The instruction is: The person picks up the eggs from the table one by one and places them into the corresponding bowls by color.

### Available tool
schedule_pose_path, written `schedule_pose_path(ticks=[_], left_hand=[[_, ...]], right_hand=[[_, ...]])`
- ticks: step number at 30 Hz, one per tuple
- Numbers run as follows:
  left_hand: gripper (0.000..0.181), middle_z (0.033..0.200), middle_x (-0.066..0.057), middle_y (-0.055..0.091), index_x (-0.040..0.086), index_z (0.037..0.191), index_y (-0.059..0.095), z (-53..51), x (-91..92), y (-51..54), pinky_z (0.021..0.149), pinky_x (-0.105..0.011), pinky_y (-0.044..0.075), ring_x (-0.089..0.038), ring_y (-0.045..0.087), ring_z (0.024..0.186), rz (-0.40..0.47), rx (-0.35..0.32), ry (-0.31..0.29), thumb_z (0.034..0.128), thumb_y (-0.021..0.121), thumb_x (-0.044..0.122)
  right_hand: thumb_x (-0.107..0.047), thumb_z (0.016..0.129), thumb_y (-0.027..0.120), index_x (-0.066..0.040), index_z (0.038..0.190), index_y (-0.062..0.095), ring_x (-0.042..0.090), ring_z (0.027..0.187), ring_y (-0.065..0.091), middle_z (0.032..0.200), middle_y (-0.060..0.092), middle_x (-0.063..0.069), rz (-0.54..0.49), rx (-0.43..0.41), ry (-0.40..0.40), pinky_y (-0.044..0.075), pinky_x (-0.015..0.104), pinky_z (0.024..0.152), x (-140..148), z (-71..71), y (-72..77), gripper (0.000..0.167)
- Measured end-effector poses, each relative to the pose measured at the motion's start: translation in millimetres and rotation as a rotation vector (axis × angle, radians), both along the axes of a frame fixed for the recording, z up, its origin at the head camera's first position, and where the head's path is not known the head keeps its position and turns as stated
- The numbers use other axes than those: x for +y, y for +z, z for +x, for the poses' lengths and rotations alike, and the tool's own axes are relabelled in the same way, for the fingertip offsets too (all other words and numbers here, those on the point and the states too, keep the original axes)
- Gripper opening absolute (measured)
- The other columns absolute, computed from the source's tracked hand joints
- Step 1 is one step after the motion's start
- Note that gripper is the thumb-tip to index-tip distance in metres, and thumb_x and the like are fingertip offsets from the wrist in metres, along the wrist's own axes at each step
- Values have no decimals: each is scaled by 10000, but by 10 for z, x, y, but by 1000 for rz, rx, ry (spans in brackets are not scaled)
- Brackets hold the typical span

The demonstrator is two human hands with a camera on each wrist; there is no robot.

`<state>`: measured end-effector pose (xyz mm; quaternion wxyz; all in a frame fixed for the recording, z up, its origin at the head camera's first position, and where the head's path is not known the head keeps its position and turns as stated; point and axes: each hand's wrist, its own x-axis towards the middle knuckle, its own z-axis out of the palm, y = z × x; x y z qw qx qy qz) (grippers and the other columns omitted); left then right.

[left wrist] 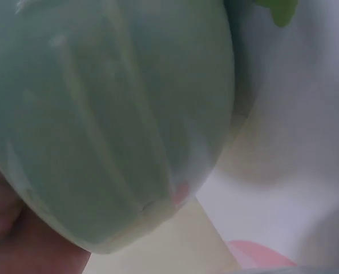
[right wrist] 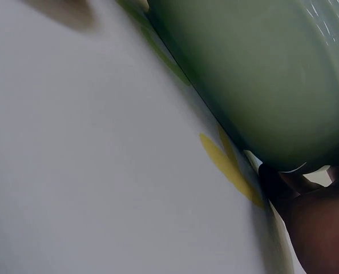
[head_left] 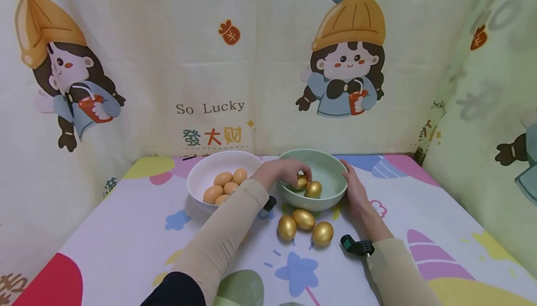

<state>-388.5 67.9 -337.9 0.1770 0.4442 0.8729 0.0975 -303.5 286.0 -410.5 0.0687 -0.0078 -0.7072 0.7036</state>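
A green bowl [head_left: 329, 170] stands at the far side of the table, and two golden eggs lie in it. My left hand [head_left: 291, 170] reaches over its near left rim and pinches one golden egg [head_left: 301, 182] inside. The other golden egg [head_left: 313, 189] lies beside it. At the bowl's right side, my right hand [head_left: 356, 189] grips the wall near the rim. In the right wrist view its fingers [right wrist: 321, 211] meet the green bowl [right wrist: 261, 80]. The left wrist view shows mostly the bowl's outer wall [left wrist: 118, 125], which hides the held egg.
A white bowl [head_left: 197, 177] with several brown eggs [head_left: 223, 178] stands left of the green one, partly behind my left sleeve. On the patterned tablecloth [head_left: 138, 231], three golden eggs [head_left: 304, 219] lie in front of the green bowl. Printed curtains [head_left: 272, 73] hang behind the table.
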Motion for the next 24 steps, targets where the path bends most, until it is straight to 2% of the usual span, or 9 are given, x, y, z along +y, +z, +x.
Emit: schedule_pose_path(ticks=[7,11,15,19,24], left_hand=[[404,1163,-1,583,166,1182,672,41,6,31,830,-227,387,-169,481,1007,-12,39,-37,852,635,-63],[442,1241,8,596,169,1253,649,54,-45,36,912,-245,414,-176,525,1087,7,34,-50,868,632,-48],[474,1347,2,576,148,1330,615,60,-122,59,977,-284,432,-233,540,1202,71,-10,-46,887,638,-18],[476,1385,-26,563,99,1361,589,75,-214,100,1000,-324,436,-306,520,1269,162,-50,-40,900,678,21],[429,1388,-98,565,35,1361,569,158,-346,144,1039,-420,431,-352,523,1270,257,-41,-55,947,673,75]], right_hand=[[-171,1078,211,-155,1635,132,262,1493,190,1671,152,87,19,9,-2,132,365,1203,6,4,6,563],[-171,1080,209,-155,1635,130,258,1493,193,1672,153,82,20,7,4,134,362,1202,0,5,-3,560],[-174,1083,204,-160,1635,132,264,1488,204,1669,160,87,17,9,7,139,370,1201,-8,5,1,558],[-170,1083,205,-146,1633,135,276,1495,190,1668,159,102,28,18,-3,129,381,1205,-3,-1,12,555],[-155,1079,202,-117,1629,140,280,1492,195,1663,167,117,32,19,-2,137,389,1204,-7,-24,7,554]])
